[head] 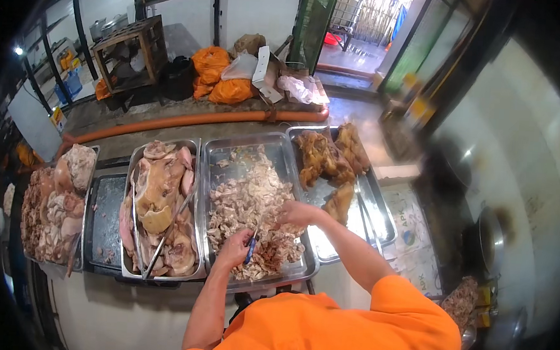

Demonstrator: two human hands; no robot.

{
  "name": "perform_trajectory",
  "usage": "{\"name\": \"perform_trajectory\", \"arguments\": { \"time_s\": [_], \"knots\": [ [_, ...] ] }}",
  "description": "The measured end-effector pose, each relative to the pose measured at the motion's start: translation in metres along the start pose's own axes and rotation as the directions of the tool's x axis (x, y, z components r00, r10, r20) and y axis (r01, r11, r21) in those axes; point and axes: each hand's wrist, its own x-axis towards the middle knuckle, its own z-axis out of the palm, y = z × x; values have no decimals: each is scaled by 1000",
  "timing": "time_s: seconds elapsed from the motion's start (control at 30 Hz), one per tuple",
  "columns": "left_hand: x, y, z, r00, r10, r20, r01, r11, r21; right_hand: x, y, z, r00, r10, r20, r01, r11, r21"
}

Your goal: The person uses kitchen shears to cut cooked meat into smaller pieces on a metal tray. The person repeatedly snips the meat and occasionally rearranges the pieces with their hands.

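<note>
My left hand (pixel 233 250) grips a blue-handled cutting tool (pixel 250 250), its short blade pointing away from me; whether it is scissors or a knife is hard to tell. My right hand (pixel 299 213) reaches into the chopped meat (pixel 247 192) from the right. Its fingertips are among the pieces, and I cannot tell if they pinch one. The pale chopped meat is heaped in a steel tray (pixel 216 148), with a browner patch near me. Right of it, a second metal tray (pixel 338 248) carries large browned meat pieces (pixel 327 154) and metal tongs (pixel 366 214).
Left stands a deep steel pan of large cooked meat pieces (pixel 161 182) with tongs (pixel 152 254) across it. Beyond are a dark tray (pixel 109 212) and another heaped meat pan (pixel 61 205). An orange pipe (pixel 192 121) runs behind the trays. Orange bags (pixel 212 67) lie by the wall.
</note>
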Motion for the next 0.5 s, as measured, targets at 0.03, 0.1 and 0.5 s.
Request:
{"name": "perform_trajectory", "arguments": {
  "time_s": [0.03, 0.1, 0.5],
  "knots": [
    [-2, 5, -4, 1000, 14, -14, -13, 999, 31, -17, -30, -18, 998, 57, -23, -56, 997, 45],
    [-3, 20, -13, 999, 43, 22, -43, 999, 23, -35, -53, -39, 993, 111, -41, -105, 986, 127],
    [2, 28, -23, 992, 129, -1, -128, 982, 137, -22, -41, -29, 968, 64, -242, -62, 998, 19]
  ]
}}
